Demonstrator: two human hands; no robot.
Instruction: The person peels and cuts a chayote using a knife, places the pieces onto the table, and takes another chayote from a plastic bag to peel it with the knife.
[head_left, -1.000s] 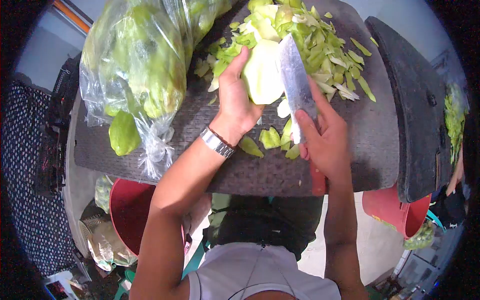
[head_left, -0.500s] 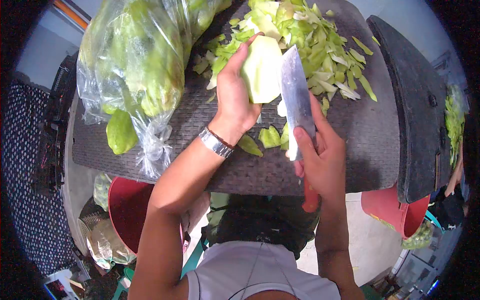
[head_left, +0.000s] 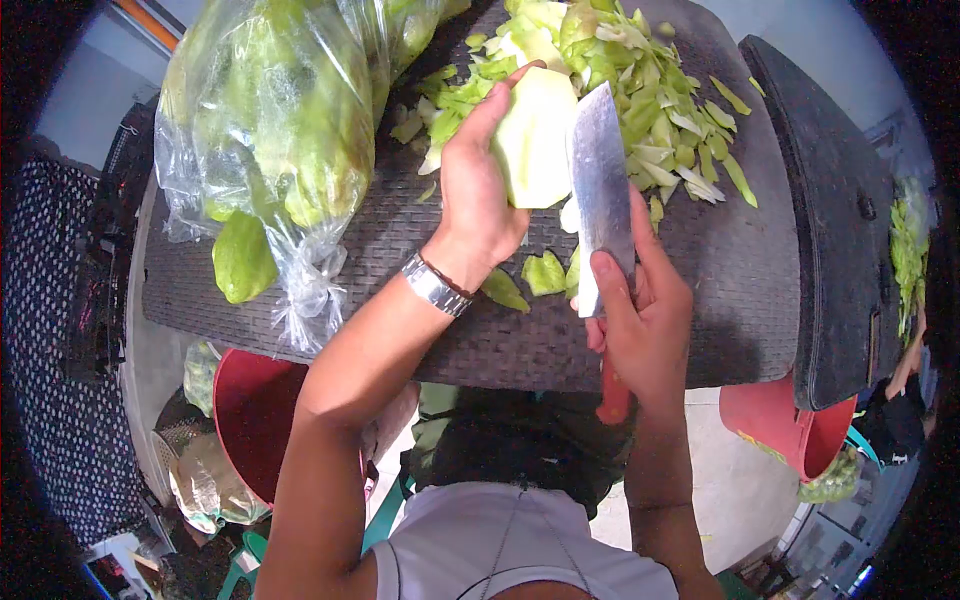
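Peeled fruit [head_left: 543, 140], pale w/ flat-cut faces, sits in the L hand [head_left: 475, 185] over the middle of the bench [head_left: 735, 285], just near of the peel pile [head_left: 655, 110]. From my end of the feed I read that hand as closed round the fruit's left side, thumb up along it; most of its fingers are hidden behind, so I can't tell their exact spread.

R hand [head_left: 645, 315] is wrapped firmly on a knife [head_left: 600, 180], one finger along the right side of the blade, thumb on the flat near the handle. Blade points far, tip slightly right, edge-on to the fruit's right side; can't tell from here if they touch. Red handle [head_left: 613, 390] sticks out below the palm, toward the near edge.

I've also got a few loose peels [head_left: 545, 272] btwn the two wrists, near of the fruit. Metal watch [head_left: 437, 287] on the L wrist. Far left of the bench: big clear plastic bag [head_left: 280, 110] full of green fruit, knot at its near end, w/ one green fruit [head_left: 243, 258] just left of the knot; can't tell if it's in or out of the bag.

Below the bench, a red bucket [head_left: 225, 410] at left, another red bucket [head_left: 760, 415] at right.
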